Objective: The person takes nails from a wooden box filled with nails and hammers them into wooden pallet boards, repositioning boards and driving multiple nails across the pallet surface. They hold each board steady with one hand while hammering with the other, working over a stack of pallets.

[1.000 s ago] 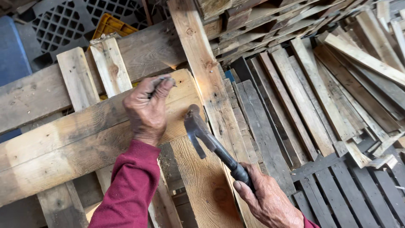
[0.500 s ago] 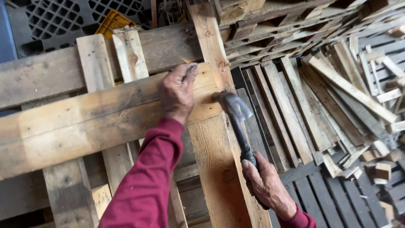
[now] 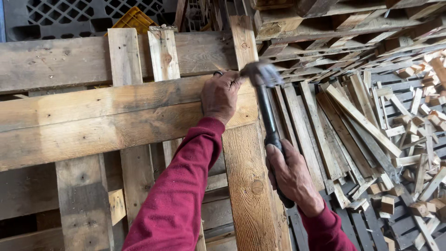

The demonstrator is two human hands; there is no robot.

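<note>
Wooden pallet board [image 3: 116, 116] under one left hand [image 3: 222, 95] pinching something small; right hand [image 3: 290, 176] grips one hammer [image 3: 262, 93].

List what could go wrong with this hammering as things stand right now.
1. The hammer head is almost touching the left hand pressed on the horizontal board; a slightly off swing could hit the fingers.
2. The right hand grips the handle low, which may reduce control.
3. The rough pallet wood could leave splinters in bare hands.

Even daylight, soft shadows, blurred hammer head [image 3: 260, 73]
</note>
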